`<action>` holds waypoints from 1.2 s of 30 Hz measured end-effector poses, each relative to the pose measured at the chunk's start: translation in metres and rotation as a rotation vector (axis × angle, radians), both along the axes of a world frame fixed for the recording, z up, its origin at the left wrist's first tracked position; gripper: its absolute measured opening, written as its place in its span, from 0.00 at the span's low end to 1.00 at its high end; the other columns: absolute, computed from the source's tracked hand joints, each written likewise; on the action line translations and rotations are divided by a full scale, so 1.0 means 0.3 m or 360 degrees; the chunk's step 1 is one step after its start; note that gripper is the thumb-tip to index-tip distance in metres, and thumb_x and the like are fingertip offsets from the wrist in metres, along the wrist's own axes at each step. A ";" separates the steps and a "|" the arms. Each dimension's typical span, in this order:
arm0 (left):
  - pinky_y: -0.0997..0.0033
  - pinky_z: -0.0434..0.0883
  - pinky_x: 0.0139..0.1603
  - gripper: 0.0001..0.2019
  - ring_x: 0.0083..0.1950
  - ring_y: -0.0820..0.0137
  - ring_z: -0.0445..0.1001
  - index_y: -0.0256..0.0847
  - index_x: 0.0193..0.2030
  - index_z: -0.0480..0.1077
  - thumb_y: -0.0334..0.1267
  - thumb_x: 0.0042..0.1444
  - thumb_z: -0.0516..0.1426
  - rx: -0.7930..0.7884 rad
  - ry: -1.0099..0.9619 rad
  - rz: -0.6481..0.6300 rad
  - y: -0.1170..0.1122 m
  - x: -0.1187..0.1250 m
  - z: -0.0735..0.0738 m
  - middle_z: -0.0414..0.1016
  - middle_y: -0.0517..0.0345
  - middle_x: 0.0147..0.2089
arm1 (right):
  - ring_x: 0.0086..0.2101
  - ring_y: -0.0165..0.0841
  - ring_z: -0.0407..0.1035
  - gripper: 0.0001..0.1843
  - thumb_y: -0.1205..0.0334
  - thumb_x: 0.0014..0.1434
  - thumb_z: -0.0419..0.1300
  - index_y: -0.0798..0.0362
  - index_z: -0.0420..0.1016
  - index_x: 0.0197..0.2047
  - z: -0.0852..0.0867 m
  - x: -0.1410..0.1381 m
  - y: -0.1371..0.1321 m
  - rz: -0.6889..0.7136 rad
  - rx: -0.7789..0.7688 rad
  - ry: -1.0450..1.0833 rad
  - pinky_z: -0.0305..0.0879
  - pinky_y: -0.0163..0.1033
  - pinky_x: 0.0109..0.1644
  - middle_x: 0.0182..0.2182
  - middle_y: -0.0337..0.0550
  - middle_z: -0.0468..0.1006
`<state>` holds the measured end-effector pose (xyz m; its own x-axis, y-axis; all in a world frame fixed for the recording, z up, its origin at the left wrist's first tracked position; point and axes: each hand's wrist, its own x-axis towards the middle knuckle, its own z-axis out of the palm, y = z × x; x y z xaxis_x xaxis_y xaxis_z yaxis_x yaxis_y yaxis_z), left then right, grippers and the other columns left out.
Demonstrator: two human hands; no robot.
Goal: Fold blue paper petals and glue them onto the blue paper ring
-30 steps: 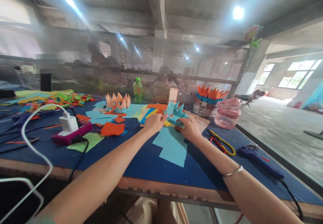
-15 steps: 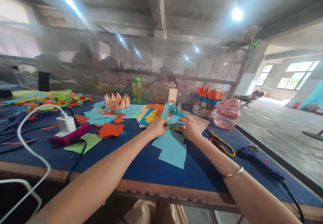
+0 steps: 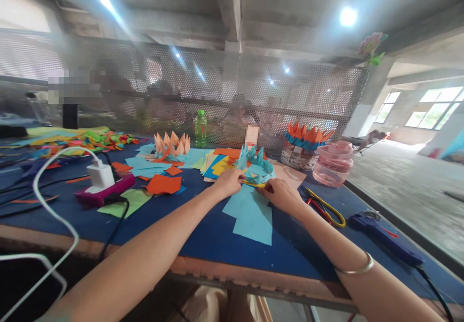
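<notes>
At the centre of the blue tabletop (image 3: 203, 240), between the two hands, one narrow piece of yellow paper (image 3: 253, 184), seen nearly edge-on. Its left end is pinched by the left hand (image 3: 229, 182), whose fingers are curled in and drawn together with the thumb. Its right end is pinched by the right hand (image 3: 284, 194), the forefinger bent and the thumb set below; the remaining fingers are folded, partly hidden. A silver bracelet (image 3: 357, 270) is worn on the right forearm.

Just beyond the yellow paper: one ring of pointed, folded light-blue paper (image 3: 266, 169), resting upright; whether it is touched by the fingers cannot be told. Nearer the front edge: light-blue sheets (image 3: 253, 218), overlapped and laid flat.

To the right: scissors (image 3: 326, 207) with yellow and red handles; a dark-blue glue gun (image 3: 387, 240), corded, laid on its side; a pink transparent container (image 3: 332, 167); beside it, a basket (image 3: 299, 156) topped with orange and blue paper points.

To the left: an orange sheet (image 3: 164, 184); a peach paper crown (image 3: 172, 145); a green-capped bottle (image 3: 200, 131); a purple power strip (image 3: 121, 185), into which a white adapter (image 3: 99, 176) is plugged.
</notes>
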<state>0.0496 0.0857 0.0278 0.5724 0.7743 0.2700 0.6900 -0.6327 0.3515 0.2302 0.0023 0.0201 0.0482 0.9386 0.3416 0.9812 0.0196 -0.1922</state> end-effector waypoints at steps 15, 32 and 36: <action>0.71 0.67 0.37 0.11 0.35 0.65 0.76 0.39 0.30 0.77 0.28 0.50 0.53 -0.0106 -0.0162 0.0014 -0.014 -0.011 0.019 0.78 0.56 0.27 | 0.29 0.34 0.68 0.13 0.51 0.51 0.63 0.53 0.77 0.33 -0.003 -0.009 -0.005 0.0201 -0.0194 0.0130 0.54 0.34 0.29 0.26 0.41 0.76; 0.74 0.47 0.22 0.20 0.18 0.79 0.50 0.38 0.16 0.60 0.49 0.48 0.60 -0.0741 -0.0614 -0.0344 0.035 -0.055 0.015 0.53 0.68 0.15 | 0.36 0.36 0.69 0.13 0.69 0.55 0.52 0.55 0.75 0.41 -0.004 -0.038 -0.009 0.0413 0.0189 0.0330 0.60 0.37 0.40 0.35 0.46 0.78; 0.74 0.49 0.23 0.18 0.18 0.78 0.52 0.37 0.16 0.64 0.46 0.46 0.62 -0.0884 -0.0706 -0.0391 0.033 -0.062 0.027 0.56 0.67 0.15 | 0.36 0.36 0.69 0.13 0.68 0.55 0.52 0.55 0.75 0.41 -0.007 -0.034 -0.006 0.0415 0.0257 0.0388 0.62 0.38 0.40 0.37 0.48 0.78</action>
<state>0.0310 0.0956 0.0359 0.6749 0.7277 0.1224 0.2709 -0.3985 0.8762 0.2199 0.0006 0.0181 -0.0869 0.8651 0.4940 0.8653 0.3113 -0.3929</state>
